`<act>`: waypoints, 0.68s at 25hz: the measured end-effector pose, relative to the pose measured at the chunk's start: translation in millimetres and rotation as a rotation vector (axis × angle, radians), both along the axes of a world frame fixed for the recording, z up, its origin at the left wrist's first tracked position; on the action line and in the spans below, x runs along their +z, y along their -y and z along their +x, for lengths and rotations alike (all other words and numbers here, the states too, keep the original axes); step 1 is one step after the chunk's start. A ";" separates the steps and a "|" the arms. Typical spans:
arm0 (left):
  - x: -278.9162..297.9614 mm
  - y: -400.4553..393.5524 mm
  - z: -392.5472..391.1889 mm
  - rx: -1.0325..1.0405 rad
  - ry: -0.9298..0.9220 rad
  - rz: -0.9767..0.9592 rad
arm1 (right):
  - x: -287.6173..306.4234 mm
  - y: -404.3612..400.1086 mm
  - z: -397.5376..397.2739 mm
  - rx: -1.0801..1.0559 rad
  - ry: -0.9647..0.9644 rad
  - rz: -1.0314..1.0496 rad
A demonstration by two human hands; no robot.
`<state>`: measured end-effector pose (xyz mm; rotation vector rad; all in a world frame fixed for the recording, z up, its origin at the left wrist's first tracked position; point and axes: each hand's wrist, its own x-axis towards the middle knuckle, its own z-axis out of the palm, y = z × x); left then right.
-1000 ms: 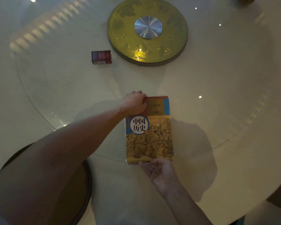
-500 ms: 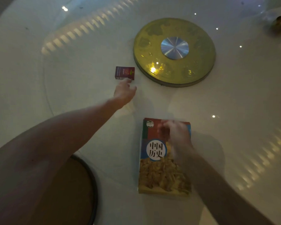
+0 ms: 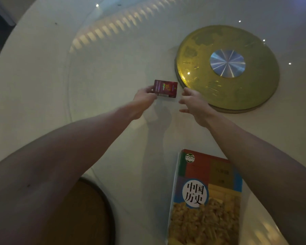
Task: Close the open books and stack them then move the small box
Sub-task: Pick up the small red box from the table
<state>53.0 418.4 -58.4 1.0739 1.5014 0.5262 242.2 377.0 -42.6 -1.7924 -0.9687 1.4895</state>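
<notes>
A small dark red box (image 3: 165, 88) is held just above the glass table, beside the gold disc. My left hand (image 3: 143, 99) grips its left end with the fingertips. My right hand (image 3: 194, 103) hovers just right of the box with fingers spread, not touching it. A closed book (image 3: 206, 198) with a colourful cover and Chinese characters lies flat near the front right, under my right forearm. Page edges of another book show beneath its left side.
A round gold disc (image 3: 254, 85) with a silver hub (image 3: 227, 63) sits at the back right. The glass turntable rim (image 3: 69, 96) curves on the left. A dark round stool (image 3: 88, 218) shows below the table's front edge.
Both hands left the books and reached forward. My left hand took hold of the small box and tilted it up; my right hand moved up beside it.
</notes>
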 end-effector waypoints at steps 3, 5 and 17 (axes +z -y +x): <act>5.7 8.4 3.7 -0.009 0.025 -0.010 | -3.2 -7.6 -15.0 0.023 0.021 0.010; 4.4 17.2 1.9 0.063 -0.019 0.023 | -4.7 -3.7 -19.9 -0.004 0.081 0.030; 37.7 170.7 -78.3 0.564 0.198 0.029 | 22.8 105.0 -102.9 -0.026 -0.121 -0.015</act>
